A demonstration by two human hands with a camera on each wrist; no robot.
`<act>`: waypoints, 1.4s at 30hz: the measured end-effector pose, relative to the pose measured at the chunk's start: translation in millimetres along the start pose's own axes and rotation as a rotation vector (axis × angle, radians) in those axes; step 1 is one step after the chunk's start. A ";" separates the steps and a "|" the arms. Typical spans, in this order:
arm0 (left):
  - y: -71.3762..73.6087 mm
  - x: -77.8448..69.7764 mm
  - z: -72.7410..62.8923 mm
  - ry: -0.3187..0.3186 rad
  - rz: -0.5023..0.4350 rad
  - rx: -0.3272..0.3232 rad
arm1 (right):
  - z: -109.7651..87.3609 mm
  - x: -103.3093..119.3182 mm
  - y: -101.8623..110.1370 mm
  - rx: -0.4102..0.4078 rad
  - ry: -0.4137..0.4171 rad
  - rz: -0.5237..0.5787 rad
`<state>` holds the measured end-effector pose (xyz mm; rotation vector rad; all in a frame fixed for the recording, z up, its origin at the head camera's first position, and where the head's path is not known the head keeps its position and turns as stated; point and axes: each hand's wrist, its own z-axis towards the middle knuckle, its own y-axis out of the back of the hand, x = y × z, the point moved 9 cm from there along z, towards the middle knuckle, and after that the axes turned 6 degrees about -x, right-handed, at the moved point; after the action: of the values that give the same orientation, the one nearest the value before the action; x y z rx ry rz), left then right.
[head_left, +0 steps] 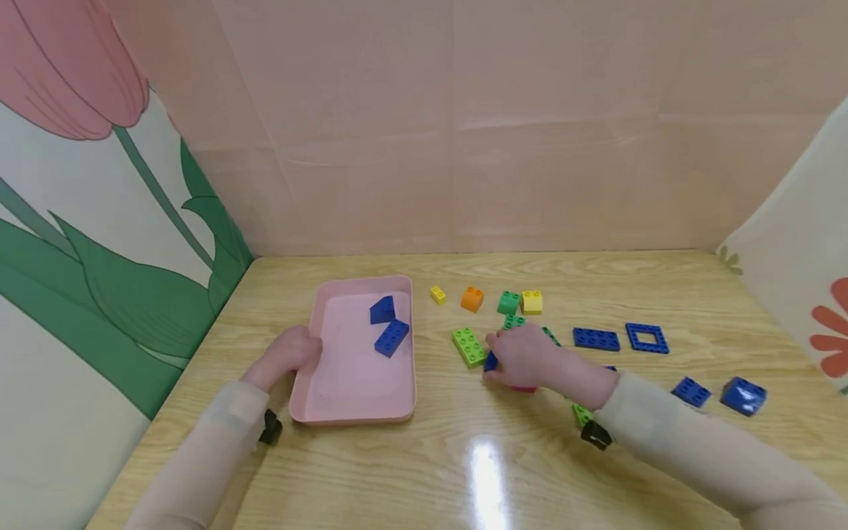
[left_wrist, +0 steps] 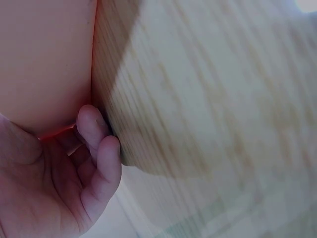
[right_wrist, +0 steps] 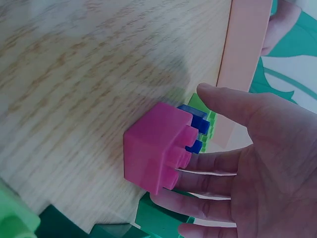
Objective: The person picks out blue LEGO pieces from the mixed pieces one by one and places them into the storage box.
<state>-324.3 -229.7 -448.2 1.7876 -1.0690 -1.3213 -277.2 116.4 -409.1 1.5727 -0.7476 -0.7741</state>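
At the left wall of a pink tray (head_left: 354,390), my left hand (head_left: 291,353) grips the rim; the left wrist view shows its curled fingers (left_wrist: 106,158) against the outer wall. Two blue bricks lie inside, one sloped (head_left: 382,311) and one studded (head_left: 392,338). My right hand (head_left: 530,357) reaches down over the bricks at the middle, thumb and fingers apart on either side of a small blue brick (right_wrist: 197,121). A pink brick (right_wrist: 156,144) sits under the palm side, close by the fingers. Just left of that hand lies a lime green brick (head_left: 470,347).
Behind the right hand are yellow (head_left: 532,302), green (head_left: 509,302) and orange (head_left: 472,299) bricks, with a tiny yellow one (head_left: 438,295). Farther right lie a blue plate (head_left: 596,338), a blue square frame (head_left: 647,338) and two blue bricks (head_left: 743,396). A pink backdrop (head_left: 464,147) closes the table's far edge.
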 end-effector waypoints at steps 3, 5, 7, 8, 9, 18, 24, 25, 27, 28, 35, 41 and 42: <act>0.3 -0.7 0.1 -0.002 -0.004 -0.001 | 1.7 0.2 -2.4 0.001 0.000 -0.001; 0.1 -0.5 0.5 0.004 -0.003 0.002 | 2.7 0.4 -4.4 0.004 -0.002 -0.008; -0.4 0.6 1.7 0.010 -0.001 0.004 | 2.9 1.1 -5.3 0.002 -0.005 -0.013; -0.6 0.9 2.1 0.011 0.000 0.005 | 2.9 1.7 -5.3 -0.002 -0.003 -0.018; -0.9 1.5 2.6 0.014 0.001 0.008 | 3.0 2.1 -5.3 -0.008 -0.004 -0.019; -2.6 2.0 3.3 0.007 0.006 0.016 | 5.5 3.3 -5.1 -0.040 -0.010 0.001; -2.0 2.5 3.7 0.019 0.011 0.008 | 6.0 1.6 -6.9 -0.029 -0.019 0.010; -2.3 2.6 3.6 0.018 0.010 0.008 | 6.0 1.5 -6.9 -0.028 -0.019 0.009; -2.5 2.7 3.3 0.017 0.012 0.008 | 5.9 1.5 -6.7 -0.028 -0.020 0.009; -2.3 2.6 3.2 0.014 0.015 0.006 | 6.1 1.3 -6.8 -0.028 -0.021 0.008; 0.4 0.2 1.2 0.000 0.011 -0.008 | 6.7 1.1 -7.1 -0.034 -0.021 -0.001; 1.0 -0.1 0.1 -0.001 -0.001 -0.014 | 7.4 0.9 -8.6 -0.035 -0.015 -0.009; 1.1 0.0 0.1 0.000 0.000 -0.014 | 7.5 0.8 -8.8 -0.036 -0.015 -0.008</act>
<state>-324.6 -230.1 -447.2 1.7770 -1.0570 -1.3264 -282.5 112.6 -418.7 1.5398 -0.7342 -0.8020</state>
